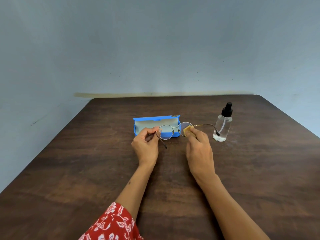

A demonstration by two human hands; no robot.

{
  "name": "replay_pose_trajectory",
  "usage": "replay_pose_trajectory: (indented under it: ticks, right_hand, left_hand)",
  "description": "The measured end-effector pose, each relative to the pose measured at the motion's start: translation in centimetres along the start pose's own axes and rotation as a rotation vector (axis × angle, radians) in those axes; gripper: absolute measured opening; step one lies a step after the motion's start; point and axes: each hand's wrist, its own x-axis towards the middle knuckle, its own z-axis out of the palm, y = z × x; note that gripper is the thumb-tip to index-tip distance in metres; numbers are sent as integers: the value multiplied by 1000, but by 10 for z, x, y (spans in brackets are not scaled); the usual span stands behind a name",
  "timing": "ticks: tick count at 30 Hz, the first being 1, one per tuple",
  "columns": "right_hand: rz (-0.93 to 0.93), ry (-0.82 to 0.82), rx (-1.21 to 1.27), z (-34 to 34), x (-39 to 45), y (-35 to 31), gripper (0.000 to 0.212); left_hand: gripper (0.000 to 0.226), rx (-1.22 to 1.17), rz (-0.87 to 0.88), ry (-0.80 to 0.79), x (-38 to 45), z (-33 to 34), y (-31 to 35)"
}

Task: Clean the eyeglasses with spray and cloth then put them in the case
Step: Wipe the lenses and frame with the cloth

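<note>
Thin metal-rimmed eyeglasses [167, 131] are held above the brown table, in front of an open blue case [147, 124] with a pale lining. My left hand [146, 146] pinches the frame at its left hinge, with that temple arm pointing down toward me. My right hand [199, 148] holds a small yellow cloth [187, 130] pinched against the right lens. The right temple arm sticks out toward a clear spray bottle [222, 126] with a black pump top, standing upright at the right.
The dark wooden table [86, 170] fills the lower view and meets a grey-blue wall at the back. Its right rear corner is rounded. A red patterned sleeve [112, 224] shows at the bottom.
</note>
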Motion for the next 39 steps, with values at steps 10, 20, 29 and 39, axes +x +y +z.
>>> replay_pose_trajectory:
  ticks: [10,20,29,39]
  right_hand:
    - [9,4,2,0,2,-1,35]
    - [36,16,20,-1,4,1,39]
    - [36,18,-8,-2,3,1,39]
    - [28,-12,-46,-2,3,-1,39]
  left_hand:
    - [10,13,-2,-6,0,2,-2]
    - [8,-7,-10,-10,-1,1,0]
    - [9,8,-13,-10,0,0,3]
    - [9,8,-3,-2,0,0,2]
